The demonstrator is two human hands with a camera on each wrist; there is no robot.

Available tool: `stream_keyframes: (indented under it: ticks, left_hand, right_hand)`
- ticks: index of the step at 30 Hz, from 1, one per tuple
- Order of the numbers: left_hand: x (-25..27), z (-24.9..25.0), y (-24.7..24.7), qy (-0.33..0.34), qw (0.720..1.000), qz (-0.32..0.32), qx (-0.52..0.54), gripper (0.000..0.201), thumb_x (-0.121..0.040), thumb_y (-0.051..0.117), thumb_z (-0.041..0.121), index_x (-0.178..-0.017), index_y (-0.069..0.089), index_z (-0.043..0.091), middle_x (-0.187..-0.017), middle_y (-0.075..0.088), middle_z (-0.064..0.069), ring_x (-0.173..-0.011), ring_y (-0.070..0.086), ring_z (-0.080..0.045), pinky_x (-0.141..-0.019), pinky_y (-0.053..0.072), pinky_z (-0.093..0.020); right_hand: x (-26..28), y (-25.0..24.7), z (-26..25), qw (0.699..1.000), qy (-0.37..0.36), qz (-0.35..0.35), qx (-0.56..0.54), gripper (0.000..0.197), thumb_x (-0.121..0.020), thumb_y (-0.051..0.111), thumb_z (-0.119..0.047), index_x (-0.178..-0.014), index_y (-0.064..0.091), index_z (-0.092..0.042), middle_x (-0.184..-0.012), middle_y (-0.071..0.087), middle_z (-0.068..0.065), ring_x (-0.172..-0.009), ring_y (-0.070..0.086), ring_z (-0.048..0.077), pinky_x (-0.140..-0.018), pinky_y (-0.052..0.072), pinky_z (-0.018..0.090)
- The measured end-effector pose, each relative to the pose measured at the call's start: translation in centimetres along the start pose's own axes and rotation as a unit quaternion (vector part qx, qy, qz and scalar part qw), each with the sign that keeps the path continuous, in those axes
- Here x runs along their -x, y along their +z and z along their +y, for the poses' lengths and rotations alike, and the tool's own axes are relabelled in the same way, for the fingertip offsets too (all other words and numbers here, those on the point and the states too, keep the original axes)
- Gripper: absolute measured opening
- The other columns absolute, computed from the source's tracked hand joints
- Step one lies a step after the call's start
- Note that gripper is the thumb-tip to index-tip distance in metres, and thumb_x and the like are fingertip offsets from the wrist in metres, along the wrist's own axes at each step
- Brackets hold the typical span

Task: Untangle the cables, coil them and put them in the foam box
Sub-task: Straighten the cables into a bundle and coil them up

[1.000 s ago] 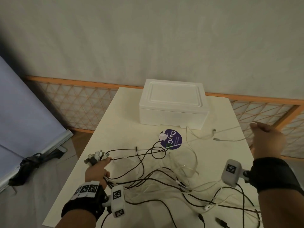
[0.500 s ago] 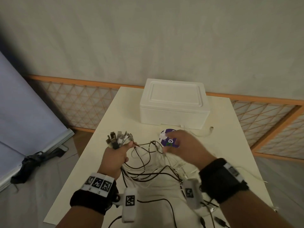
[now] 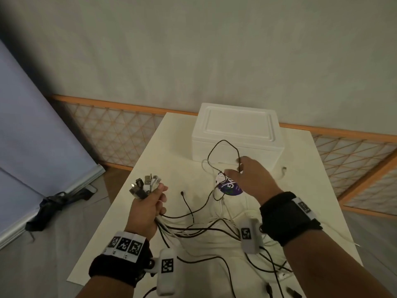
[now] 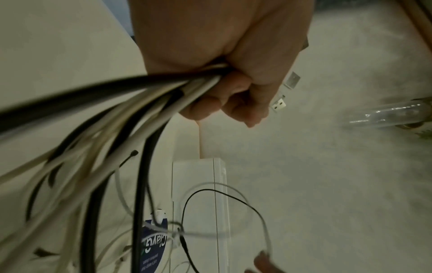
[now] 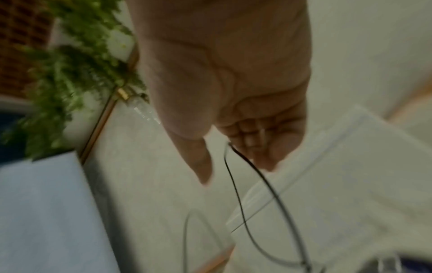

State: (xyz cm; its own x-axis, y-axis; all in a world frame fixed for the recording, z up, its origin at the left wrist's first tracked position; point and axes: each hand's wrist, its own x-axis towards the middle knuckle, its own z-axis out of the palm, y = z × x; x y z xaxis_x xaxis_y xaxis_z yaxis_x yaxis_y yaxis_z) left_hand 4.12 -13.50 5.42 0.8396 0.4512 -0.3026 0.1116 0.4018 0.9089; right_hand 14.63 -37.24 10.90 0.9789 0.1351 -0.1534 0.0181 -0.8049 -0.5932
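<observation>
The work is at the untangling step: nothing is coiled, and the foam box [image 3: 237, 134] at the far end of the tabletop [image 3: 171, 151] has its lid on. The left hand [image 3: 148, 208] is clenched round a bunch of black and white cables [image 4: 131, 103] just below their plugs [image 3: 145, 184], which fan out above the fist (USB ends, by the look of them). From that fist the strands trail down into the loose tangle [image 3: 214, 224] on the tabletop between the two wrists. The right hand [image 3: 250, 179] reaches toward the box with a thin black cable [image 3: 223, 147] looped up from its fingertips; the wrist view is blurred, but the fingers seem to pinch it lightly. That loop stands in front of the box wall, above a round purple sticker [image 3: 229, 187]. Next, I judge, the black strand must be drawn clear of the white ones it crosses, slowly enough that no knot tightens.
</observation>
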Motion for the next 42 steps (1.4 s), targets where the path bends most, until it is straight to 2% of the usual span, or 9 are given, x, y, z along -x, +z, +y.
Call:
stream_keyframes:
  ticks: [4,6,9,16,22,26,30,38,42]
  left_hand:
    - [0.6,0.3,0.9,0.014,0.998,-0.041,0.037,0.025,-0.090,0.057,0.024,-0.073,0.058,0.005,-0.046,0.037,0.002,-0.038,0.030,-0.007,-0.043,0.036,-0.020]
    - [1.3,0.6,2.1,0.022,0.995,-0.086,0.043,0.028,-0.084,0.057,0.029,-0.069,0.052,0.006,-0.046,0.036,0.002,-0.037,0.027,-0.008,-0.045,0.036,-0.021]
    - [2.1,1.1,3.6,0.032,0.989,-0.142,0.039,0.034,-0.082,0.056,0.032,-0.062,0.045,0.008,-0.044,0.032,0.000,-0.037,0.027,-0.010,-0.046,0.038,-0.024]
    - [1.5,1.6,1.7,0.021,0.990,-0.120,0.065,0.042,-0.083,0.063,0.036,-0.049,0.046,0.019,-0.041,0.030,0.004,-0.034,0.025,-0.006,-0.048,0.036,-0.026]
    - [1.5,1.6,1.2,0.023,0.984,-0.167,0.049,0.059,-0.052,0.086,0.057,-0.057,0.044,0.015,-0.041,0.030,0.003,-0.034,0.025,-0.007,-0.045,0.037,-0.024]
    - [1.4,1.4,1.2,0.033,0.985,-0.169,0.022,0.034,-0.082,0.070,0.026,-0.055,0.051,0.020,-0.041,0.029,0.003,-0.035,0.026,-0.008,-0.053,0.039,-0.030]
    - [1.9,1.0,1.7,0.003,0.980,-0.196,-0.026,0.031,-0.073,0.067,0.015,-0.052,0.045,0.020,-0.042,0.026,0.004,-0.037,0.024,-0.011,-0.053,0.041,-0.030]
    - [-0.7,0.2,-1.2,-0.112,0.975,-0.161,-0.108,0.036,-0.089,0.058,-0.001,-0.058,0.056,0.019,-0.044,0.027,0.003,-0.037,0.024,-0.009,-0.045,0.023,-0.024]
    - [-2.0,-1.2,-1.6,-0.086,0.983,-0.087,-0.139,0.030,-0.088,0.063,0.006,-0.063,0.053,0.017,-0.044,0.034,0.003,-0.041,0.029,-0.011,-0.046,0.031,-0.024]
  right_hand:
    - [1.6,0.7,-0.6,0.976,-0.112,0.052,0.180,0.055,-0.081,0.064,-0.037,-0.128,0.044,-0.016,-0.122,0.047,0.005,-0.107,0.054,0.027,-0.087,0.049,0.038]
    - [3.2,3.0,-2.0,0.960,-0.245,-0.054,0.124,0.053,-0.082,0.065,-0.038,-0.131,0.049,-0.024,-0.126,0.050,0.000,-0.114,0.051,0.020,-0.095,0.045,0.036]
    - [4.8,7.0,-3.4,0.903,-0.352,-0.180,0.168,0.029,-0.089,0.057,-0.031,-0.114,0.061,-0.018,-0.109,0.059,0.007,-0.100,0.058,0.025,-0.084,0.047,0.038]
    - [1.3,6.3,-0.9,0.925,-0.302,-0.151,0.172,0.014,-0.089,0.058,-0.034,-0.096,0.062,-0.023,-0.098,0.059,-0.003,-0.094,0.055,0.016,-0.085,0.047,0.039]
    - [1.0,6.9,-0.6,0.926,-0.273,-0.169,0.197,0.016,-0.091,0.055,-0.037,-0.097,0.057,-0.022,-0.100,0.058,-0.001,-0.092,0.055,0.017,-0.082,0.048,0.038]
    - [1.9,7.3,-0.9,0.941,-0.304,-0.095,0.111,0.014,-0.092,0.054,-0.030,-0.094,0.057,-0.018,-0.095,0.058,-0.001,-0.087,0.055,0.016,-0.076,0.048,0.034]
    - [1.1,6.5,-2.2,0.943,-0.327,0.017,0.068,0.007,-0.087,0.055,-0.017,-0.090,0.056,-0.011,-0.087,0.057,0.004,-0.078,0.054,0.020,-0.066,0.044,0.035]
    - [-3.6,0.9,-0.6,0.972,-0.140,0.182,0.041,0.017,-0.091,0.055,-0.026,-0.087,0.055,-0.010,-0.086,0.058,0.008,-0.076,0.055,0.026,-0.069,0.049,0.040]
    - [-3.3,0.4,-2.4,0.983,-0.123,0.126,-0.041,0.029,-0.095,0.050,-0.032,-0.085,0.060,-0.008,-0.078,0.065,0.009,-0.074,0.062,0.026,-0.072,0.052,0.041]
